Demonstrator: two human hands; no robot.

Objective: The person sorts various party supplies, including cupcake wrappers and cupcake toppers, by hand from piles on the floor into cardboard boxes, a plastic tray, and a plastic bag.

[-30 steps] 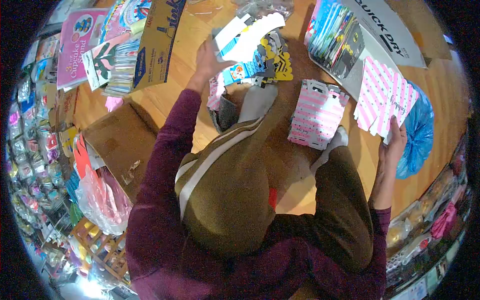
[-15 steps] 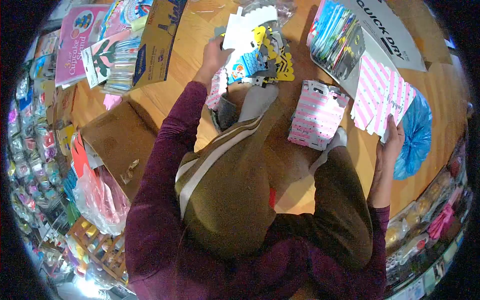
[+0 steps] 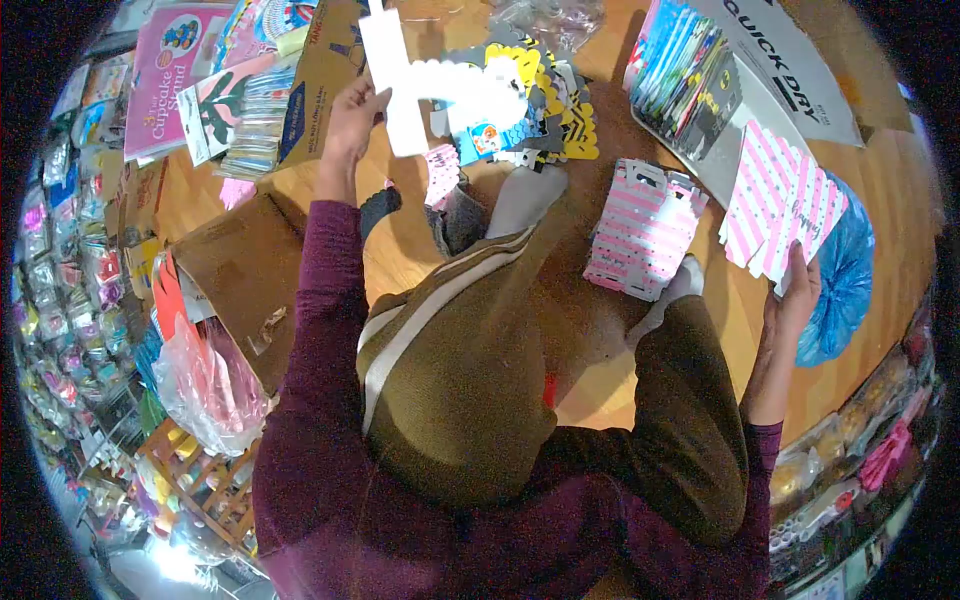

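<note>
My left hand [image 3: 356, 120] pinches the edge of a white card piece [image 3: 393, 80] above the floor. Just right of that piece lies a pile of yellow, grey and black scalloped cutouts [image 3: 565, 110], with a blue patterned piece [image 3: 490, 138] on its near side. My right hand [image 3: 797, 290] grips the lower end of several pink-and-white striped cards [image 3: 780, 205], fanned out. Between my feet and the bin rests a stack of pink striped cards [image 3: 645, 228].
A white bin [image 3: 740, 130] of packets stands at the upper right, beside a blue plastic bag [image 3: 848, 280]. Cardboard boxes [image 3: 235, 275] and a pink cupcake stand package [image 3: 172, 80] are at the left. Clear plastic [image 3: 560, 15] lies at the top.
My left hand has moved left with the white piece, which is now apart from the pile's left side. My right hand keeps hold of the striped cards, and the whole view has shifted slightly.
</note>
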